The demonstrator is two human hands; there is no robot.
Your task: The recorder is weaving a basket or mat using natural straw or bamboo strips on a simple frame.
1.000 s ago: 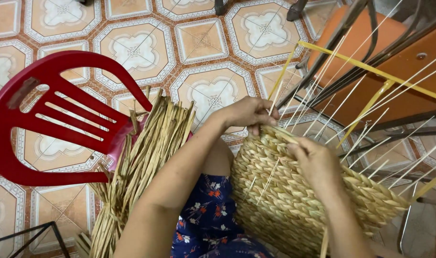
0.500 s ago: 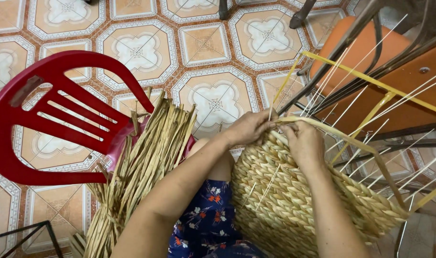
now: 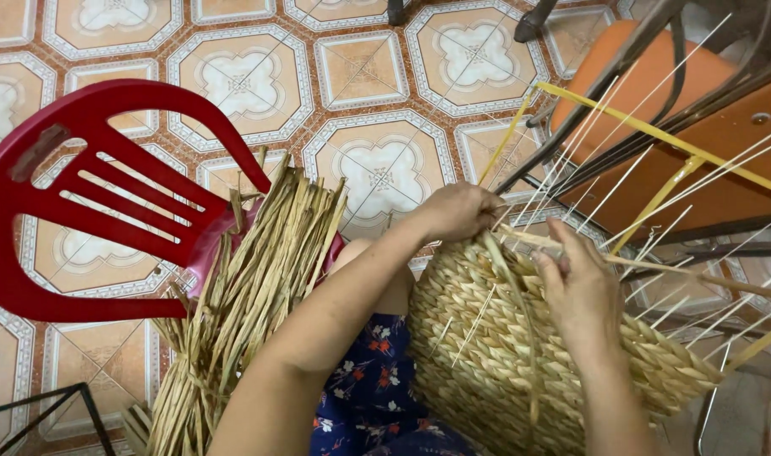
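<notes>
At frame centre my left hand [image 3: 459, 211] clenches at the woven basket [image 3: 503, 338] rim; my right hand [image 3: 581, 287] grasps a straw strand [image 3: 655, 268] beside it.

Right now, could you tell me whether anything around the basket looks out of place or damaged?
Nothing stands out. The woven basket looks intact, with both the left hand and right hand at its rim. The bundle of dried strands leans loosely against the red plastic chair.

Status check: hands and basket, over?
Left hand gripping basket rim. Right hand pinching straw strand. White spokes fan out past both hands.
</notes>
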